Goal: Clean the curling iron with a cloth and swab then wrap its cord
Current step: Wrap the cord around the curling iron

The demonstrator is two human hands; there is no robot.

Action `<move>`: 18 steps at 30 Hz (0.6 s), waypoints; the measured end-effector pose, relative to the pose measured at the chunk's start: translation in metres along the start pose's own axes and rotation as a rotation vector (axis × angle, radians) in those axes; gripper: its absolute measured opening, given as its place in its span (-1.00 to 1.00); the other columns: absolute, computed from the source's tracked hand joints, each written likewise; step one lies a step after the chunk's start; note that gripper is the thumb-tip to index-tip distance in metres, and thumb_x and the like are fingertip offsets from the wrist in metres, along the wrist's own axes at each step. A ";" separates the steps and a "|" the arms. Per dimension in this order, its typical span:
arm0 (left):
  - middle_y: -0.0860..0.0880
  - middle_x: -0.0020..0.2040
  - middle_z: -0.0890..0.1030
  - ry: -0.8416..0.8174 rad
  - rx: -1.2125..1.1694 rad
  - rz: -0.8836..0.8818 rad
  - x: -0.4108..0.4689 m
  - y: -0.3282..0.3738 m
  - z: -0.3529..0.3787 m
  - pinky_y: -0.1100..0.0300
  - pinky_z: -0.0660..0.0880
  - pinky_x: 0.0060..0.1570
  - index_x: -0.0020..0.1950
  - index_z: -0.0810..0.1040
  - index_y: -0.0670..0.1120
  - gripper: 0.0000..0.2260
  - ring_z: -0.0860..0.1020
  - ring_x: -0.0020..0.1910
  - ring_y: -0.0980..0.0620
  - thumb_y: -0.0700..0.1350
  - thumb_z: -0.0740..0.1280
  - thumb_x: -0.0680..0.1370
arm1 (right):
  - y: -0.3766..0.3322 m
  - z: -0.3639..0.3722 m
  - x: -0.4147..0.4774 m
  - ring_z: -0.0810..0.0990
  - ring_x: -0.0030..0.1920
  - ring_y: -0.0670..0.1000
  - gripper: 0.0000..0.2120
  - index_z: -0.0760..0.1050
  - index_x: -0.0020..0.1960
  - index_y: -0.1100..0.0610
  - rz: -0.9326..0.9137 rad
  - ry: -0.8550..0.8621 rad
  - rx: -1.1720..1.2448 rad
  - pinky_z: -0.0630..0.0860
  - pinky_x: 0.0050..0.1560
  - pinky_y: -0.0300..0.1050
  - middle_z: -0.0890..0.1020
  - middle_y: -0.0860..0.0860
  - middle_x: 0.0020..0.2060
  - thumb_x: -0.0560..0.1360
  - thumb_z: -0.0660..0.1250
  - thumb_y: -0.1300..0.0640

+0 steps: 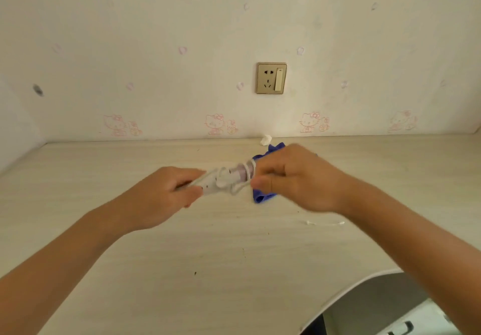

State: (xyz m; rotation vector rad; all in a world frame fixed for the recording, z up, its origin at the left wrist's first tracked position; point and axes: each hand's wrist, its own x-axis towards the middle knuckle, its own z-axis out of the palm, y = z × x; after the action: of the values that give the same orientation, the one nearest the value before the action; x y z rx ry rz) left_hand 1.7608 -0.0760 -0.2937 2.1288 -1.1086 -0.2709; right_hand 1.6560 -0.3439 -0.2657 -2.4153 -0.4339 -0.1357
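Observation:
A small white curling iron [212, 185] with a pale purple barrel is held level above the desk. My left hand [166, 194] grips its handle end. White cord [240, 178] loops several times round the barrel. My right hand [294, 178] has its fingers curled over the barrel tip and pinches the cord there. A crumpled blue cloth [261, 196] lies on the desk under and behind my right hand, mostly hidden. A white cotton swab [325, 222] lies on the desk to the right, below my right wrist.
The pale wood desk [208, 256] meets a wall at the back, with a gold socket plate [271, 78] above. A small white wad [265, 140] sits at the desk's back edge. The desk's curved front edge [364, 282] falls away at lower right.

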 end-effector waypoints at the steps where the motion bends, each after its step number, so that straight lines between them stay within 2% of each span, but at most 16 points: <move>1: -0.05 -0.33 0.47 -0.130 -0.045 -0.008 -0.003 -0.002 0.000 0.18 0.28 -0.39 0.13 0.65 -0.13 -0.70 0.32 -0.45 0.13 0.01 0.25 0.58 | 0.004 -0.012 0.005 0.38 -0.49 -0.18 -0.72 0.58 -0.29 0.10 0.022 0.063 0.038 0.31 -0.41 -0.40 0.46 -0.17 -0.52 0.56 0.41 0.03; 3: -0.01 -0.31 0.45 -0.415 -0.298 0.004 -0.010 -0.003 -0.002 0.25 0.24 -0.46 0.27 0.64 -0.10 -0.70 0.27 -0.48 0.09 0.00 0.29 0.63 | 0.018 -0.028 0.011 0.34 -0.53 -0.18 -0.75 0.59 -0.27 0.24 0.117 0.106 0.141 0.26 -0.44 -0.38 0.43 -0.18 -0.58 0.53 0.49 0.14; 5: -0.04 -0.29 0.46 -0.500 -0.512 0.040 -0.014 -0.005 -0.005 0.31 0.21 -0.53 0.36 0.60 -0.11 -0.64 0.24 -0.51 0.07 0.05 0.32 0.64 | 0.032 -0.026 0.011 0.35 -0.50 -0.18 -0.75 0.59 -0.26 0.26 0.195 0.048 0.242 0.29 -0.41 -0.30 0.46 -0.18 -0.54 0.53 0.49 0.16; 7: -0.06 -0.28 0.49 -0.381 -0.660 0.076 -0.016 -0.007 -0.003 0.35 0.19 -0.54 0.26 0.65 -0.12 -0.69 0.27 -0.55 0.10 0.02 0.34 0.62 | 0.038 -0.009 0.006 0.45 -0.42 -0.18 -0.73 0.59 -0.26 0.11 0.236 -0.022 0.242 0.40 -0.32 -0.26 0.54 -0.18 -0.44 0.59 0.42 0.07; 9: -0.10 -0.27 0.51 -0.165 -0.749 0.021 -0.012 -0.008 0.001 0.35 0.17 -0.53 0.17 0.67 -0.12 -0.74 0.26 -0.57 0.11 -0.03 0.32 0.58 | 0.036 0.015 -0.004 0.41 -0.42 -0.19 -0.62 0.52 -0.30 0.04 0.236 -0.070 0.128 0.36 -0.29 -0.28 0.49 -0.18 -0.45 0.66 0.29 -0.04; 11: -0.08 -0.29 0.50 0.032 -0.640 -0.052 -0.006 -0.007 0.006 0.32 0.18 -0.53 0.15 0.69 -0.03 -0.76 0.25 -0.55 0.08 -0.05 0.29 0.57 | 0.026 0.032 -0.012 0.34 -0.42 -0.14 -0.58 0.42 -0.33 0.02 0.215 -0.157 -0.007 0.34 -0.29 -0.19 0.41 -0.14 -0.45 0.65 0.28 -0.11; 13: 0.00 -0.31 0.48 0.092 -0.362 -0.034 -0.005 -0.006 0.013 0.28 0.23 -0.50 0.15 0.69 0.08 -0.75 0.28 -0.49 0.10 -0.04 0.25 0.59 | 0.014 0.032 -0.012 0.32 -0.46 -0.13 -0.56 0.32 -0.36 0.04 0.157 -0.203 -0.068 0.28 -0.33 -0.21 0.38 -0.15 -0.49 0.61 0.35 -0.09; 15: 0.09 -0.34 0.47 -0.008 -0.087 0.021 -0.007 -0.004 0.022 0.26 0.29 -0.41 0.16 0.67 0.09 -0.75 0.33 -0.44 0.17 0.00 0.24 0.60 | 0.004 0.019 -0.004 0.34 -0.50 -0.15 -0.60 0.40 -0.38 0.05 0.092 -0.183 -0.045 0.26 -0.38 -0.33 0.39 -0.16 -0.53 0.56 0.41 -0.05; 16: 0.11 -0.35 0.46 -0.081 -0.043 0.041 -0.009 -0.002 0.027 0.25 0.30 -0.39 0.16 0.67 0.05 -0.74 0.35 -0.43 0.17 0.01 0.23 0.60 | 0.002 0.013 0.002 0.35 -0.51 -0.15 -0.64 0.49 -0.36 0.08 0.063 -0.176 0.003 0.29 -0.41 -0.35 0.42 -0.14 -0.54 0.53 0.44 -0.03; 18: 0.05 -0.33 0.44 -0.252 -0.196 0.038 -0.011 -0.001 0.029 0.26 0.26 -0.42 0.18 0.66 -0.04 -0.74 0.31 -0.44 0.15 -0.01 0.25 0.62 | 0.002 0.002 0.014 0.34 -0.49 -0.13 -0.72 0.61 -0.30 0.16 0.038 -0.191 0.141 0.29 -0.44 -0.34 0.46 -0.02 -0.51 0.49 0.50 0.00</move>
State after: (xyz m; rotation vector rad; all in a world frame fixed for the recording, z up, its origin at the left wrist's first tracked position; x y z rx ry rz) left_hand 1.7407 -0.0819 -0.3167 1.9346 -1.2090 -0.6188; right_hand 1.6695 -0.3402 -0.2661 -2.3039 -0.4670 0.1399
